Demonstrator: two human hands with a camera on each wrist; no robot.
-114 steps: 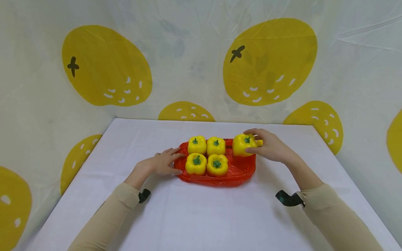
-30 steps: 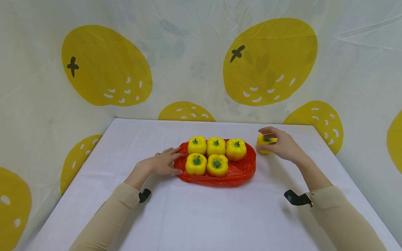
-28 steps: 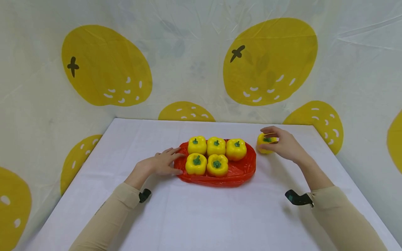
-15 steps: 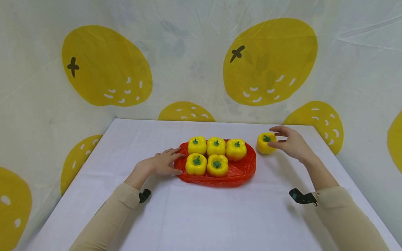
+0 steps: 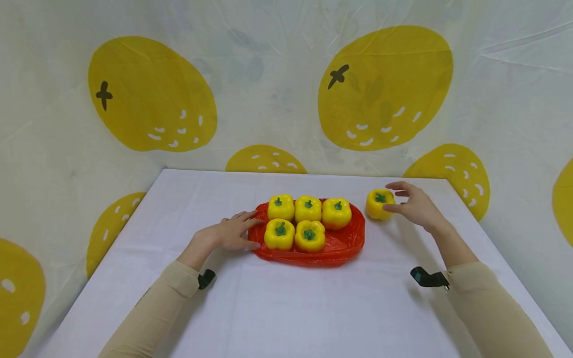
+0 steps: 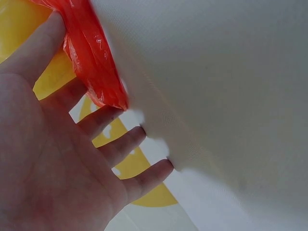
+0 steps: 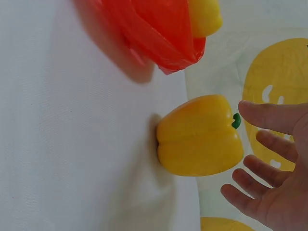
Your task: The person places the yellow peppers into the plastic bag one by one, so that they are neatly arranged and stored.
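Note:
Several yellow bell peppers (image 5: 308,209) with green stems stand upright in two rows on a tray-like shape wrapped in a red plastic bag (image 5: 340,243). My left hand (image 5: 235,232) rests at its left end, fingers spread; in the left wrist view, the thumb and nearer fingertips meet the red plastic (image 6: 94,53). A lone bell pepper (image 5: 378,205) stands on the table right of the bag. Just to its right is my right hand (image 5: 416,205), fingers apart and holding nothing. The right wrist view has a gap between those fingers and the pepper (image 7: 199,137).
A white cloth covers the table (image 5: 286,308). Behind it hangs a pale curtain (image 5: 268,74) printed with large yellow fruit. Dark wrist cameras (image 5: 429,277) stick out from both sleeves. The bag's front right corner shows bare red plastic beside the peppers.
Earlier my right hand held a bell pepper over the bag's back right; that pepper now stands there. The hand then went around the lone pepper and has drawn off right. The left hand stays put.

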